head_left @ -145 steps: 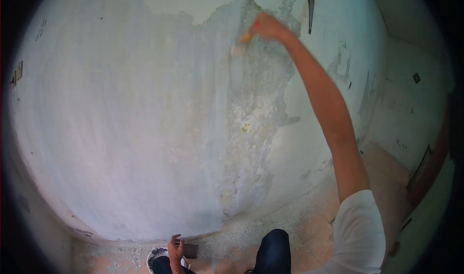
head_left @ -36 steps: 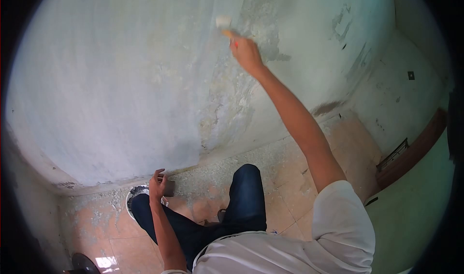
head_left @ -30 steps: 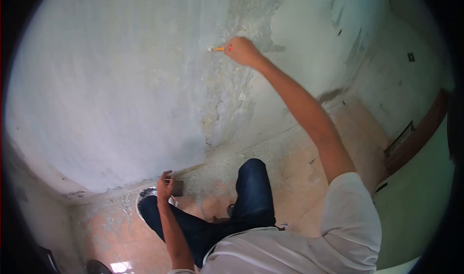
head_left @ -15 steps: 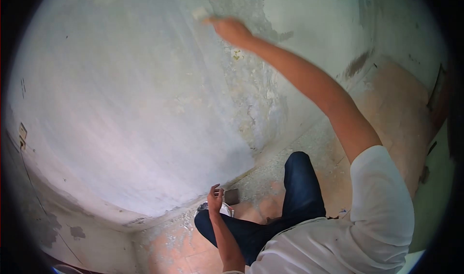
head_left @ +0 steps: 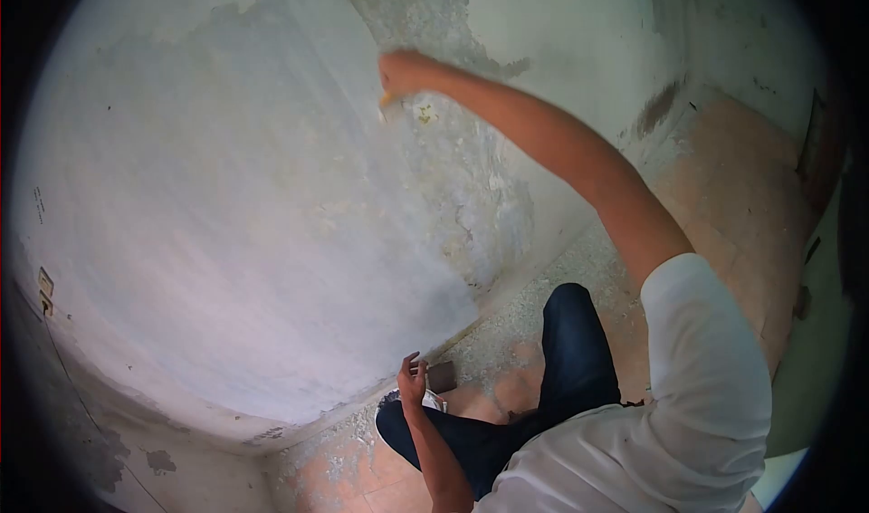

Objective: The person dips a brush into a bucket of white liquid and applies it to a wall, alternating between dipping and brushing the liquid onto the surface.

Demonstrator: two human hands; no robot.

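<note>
- The wall looks smooth and grey at the left and rough farther right.
- Our right hand is clenched on a brush, which is pressed against the wall.
- Our left hand hangs low, fingers at a dark block; we cannot tell whether it grasps it.

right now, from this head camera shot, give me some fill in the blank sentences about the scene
1. The right hand, gripping a small tool, is raised against the ____.
2. The left hand is low, beside a leg in ____ trousers.
3. The short sleeve on the raised arm is ____.
4. The smooth grey coat lies to the ____ of the right hand.

Missing words: wall; blue; white; left
</note>
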